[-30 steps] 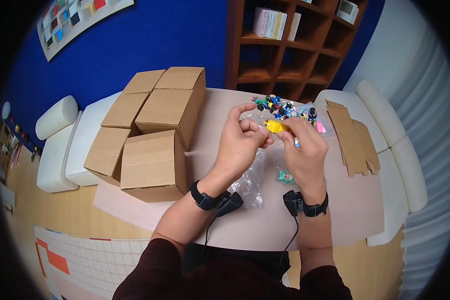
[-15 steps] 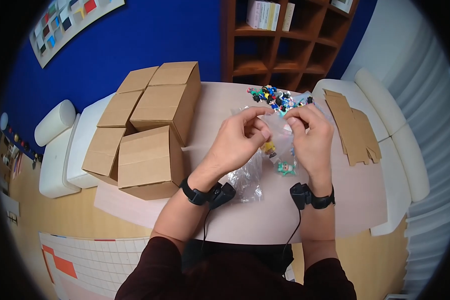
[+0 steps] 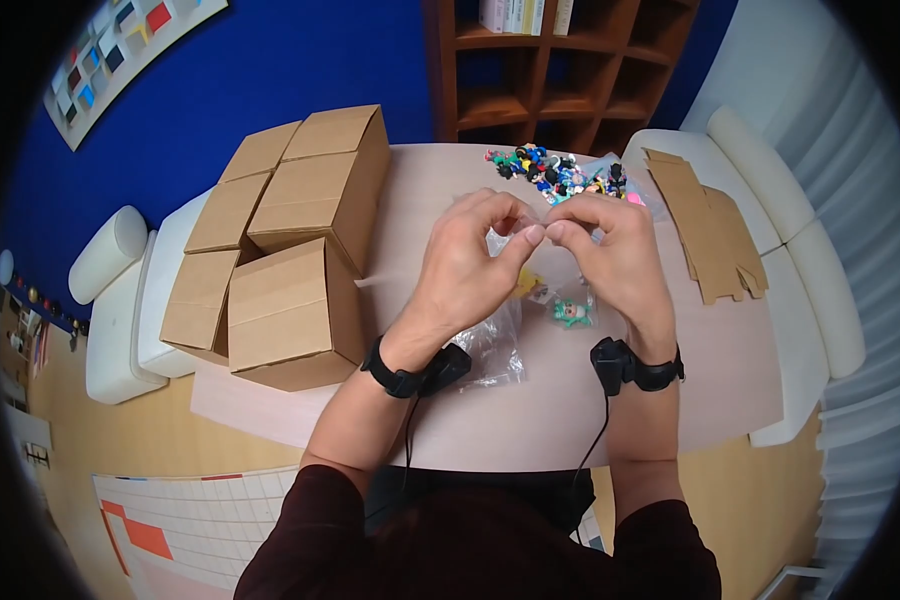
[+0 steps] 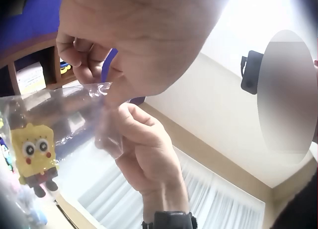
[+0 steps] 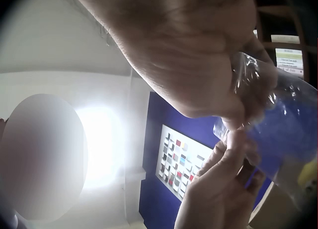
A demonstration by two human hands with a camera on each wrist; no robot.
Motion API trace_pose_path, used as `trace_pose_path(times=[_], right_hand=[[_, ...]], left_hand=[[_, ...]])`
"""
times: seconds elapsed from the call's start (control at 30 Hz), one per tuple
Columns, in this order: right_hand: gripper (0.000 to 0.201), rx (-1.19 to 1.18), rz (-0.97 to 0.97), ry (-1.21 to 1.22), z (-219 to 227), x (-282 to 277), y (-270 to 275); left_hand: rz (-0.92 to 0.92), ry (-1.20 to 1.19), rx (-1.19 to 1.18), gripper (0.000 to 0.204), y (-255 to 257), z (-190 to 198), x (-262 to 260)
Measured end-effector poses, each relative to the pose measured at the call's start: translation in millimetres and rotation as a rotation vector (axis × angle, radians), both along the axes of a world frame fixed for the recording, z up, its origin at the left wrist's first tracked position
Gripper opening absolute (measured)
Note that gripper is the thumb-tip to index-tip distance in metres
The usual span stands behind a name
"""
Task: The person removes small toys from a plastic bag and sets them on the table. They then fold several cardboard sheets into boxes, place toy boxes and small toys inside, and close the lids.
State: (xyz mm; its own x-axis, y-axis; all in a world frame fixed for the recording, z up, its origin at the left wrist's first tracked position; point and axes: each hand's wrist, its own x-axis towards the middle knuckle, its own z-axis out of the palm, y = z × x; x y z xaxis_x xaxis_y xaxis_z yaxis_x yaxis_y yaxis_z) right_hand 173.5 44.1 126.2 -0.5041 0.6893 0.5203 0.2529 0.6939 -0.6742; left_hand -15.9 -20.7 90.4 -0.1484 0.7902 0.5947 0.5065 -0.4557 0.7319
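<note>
Fingers [image 3: 492, 208] of left hand [image 3: 460, 262] and right hand [image 3: 622, 258] pinch edge of clear plastic bag [image 4: 74, 117]; yellow square toy figure [image 4: 36, 149] inside, six o'clock below. Uneven pinch could leave gap, dropping figure.

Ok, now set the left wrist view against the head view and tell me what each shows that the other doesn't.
Only the left wrist view shows the ceiling, and the round eyes and red cheeks of the yellow figure.

Only the head view shows the cardboard boxes, the flattened cardboard and the wooden floor.

Both show the left hand and right hand pinching the clear bag with that figure inside, plus the bookshelf and white curtain.
</note>
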Motion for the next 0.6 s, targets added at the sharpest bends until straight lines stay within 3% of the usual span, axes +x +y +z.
trace_pose_path(times=[0.17, 0.37, 0.6], right_hand=[[0.009, 0.009, -0.055, -0.016, -3, -2, 1], [0.008, 0.061, -0.087, -0.073, -7, -4, 9], [0.008, 0.081, -0.164, -0.118, -10, -3, 13]], left_hand=[[-0.025, -0.030, 0.008, 0.011, -2, 2, 3], [0.113, 0.203, 0.218, 0.007, 8, -12, 4], [0.183, 0.159, 0.184, 0.007, 10, -25, 6]])
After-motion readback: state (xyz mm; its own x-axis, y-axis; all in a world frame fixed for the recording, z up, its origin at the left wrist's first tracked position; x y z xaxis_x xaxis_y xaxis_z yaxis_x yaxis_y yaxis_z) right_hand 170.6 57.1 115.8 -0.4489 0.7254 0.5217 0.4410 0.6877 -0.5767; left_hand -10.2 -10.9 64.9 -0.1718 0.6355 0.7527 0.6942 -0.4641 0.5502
